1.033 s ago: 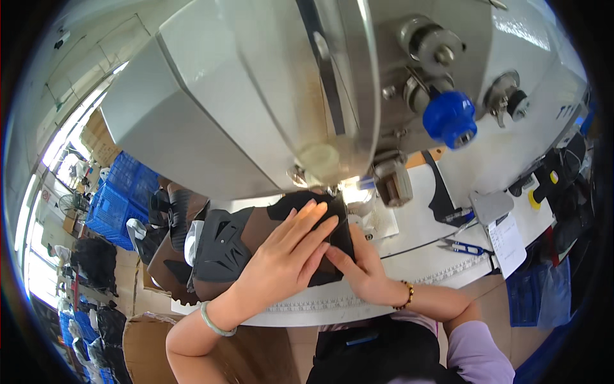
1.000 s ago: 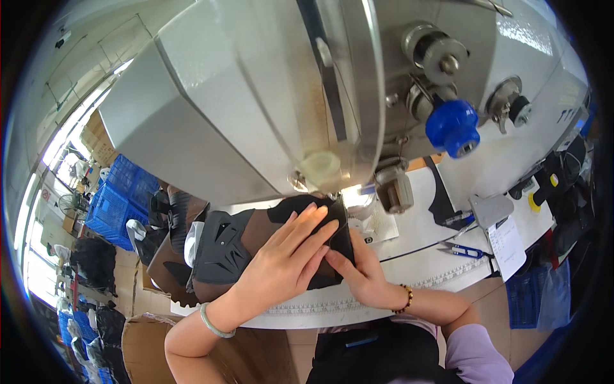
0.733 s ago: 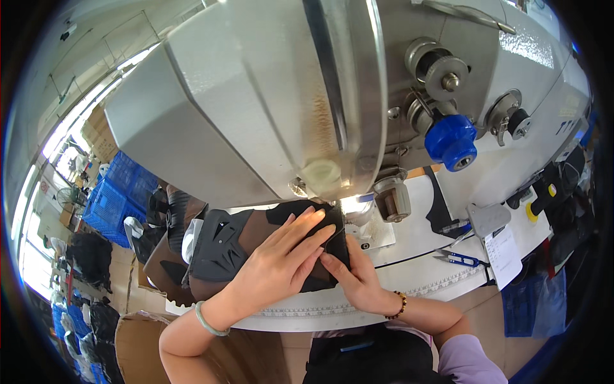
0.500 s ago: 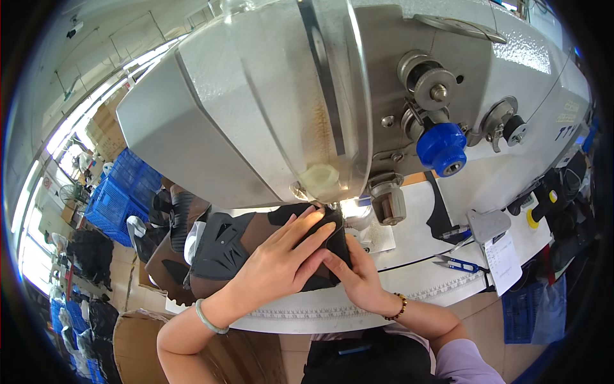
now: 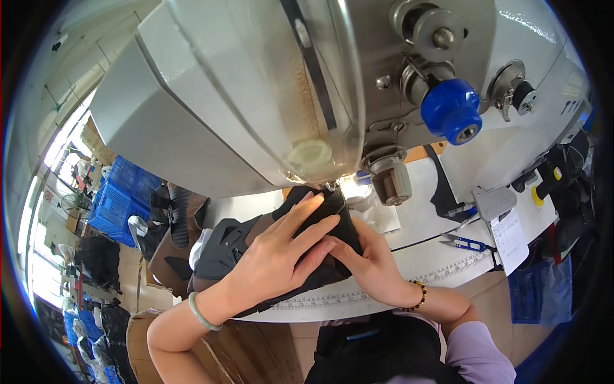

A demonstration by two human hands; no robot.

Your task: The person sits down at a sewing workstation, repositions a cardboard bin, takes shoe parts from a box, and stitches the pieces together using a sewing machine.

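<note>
A black and brown shoe upper (image 5: 222, 246) with a raised dark overlay lies under the head of a grey sewing machine (image 5: 217, 89). My left hand (image 5: 275, 249) grips it from above, two fingers stretched toward the needle area and the thumb bent inward. Across from it, my right hand (image 5: 371, 262) holds the black edge at the right side, thumb on top; its other fingers are partly hidden behind the material. Both thumbs nearly meet. The needle point itself is too obscured to make out.
Thread snips (image 5: 465, 243) lie on the white table (image 5: 416, 256) at right, near a dark cut piece (image 5: 441, 192) and a paper sheet (image 5: 510, 242). A blue tension knob (image 5: 451, 110) juts from the machine. Blue crates (image 5: 125, 201) and a cardboard box (image 5: 249, 352) stand at left.
The view has shifted, so the machine looks larger and higher. My hands and the shoe upper have turned slightly together, keeping the same hold.
</note>
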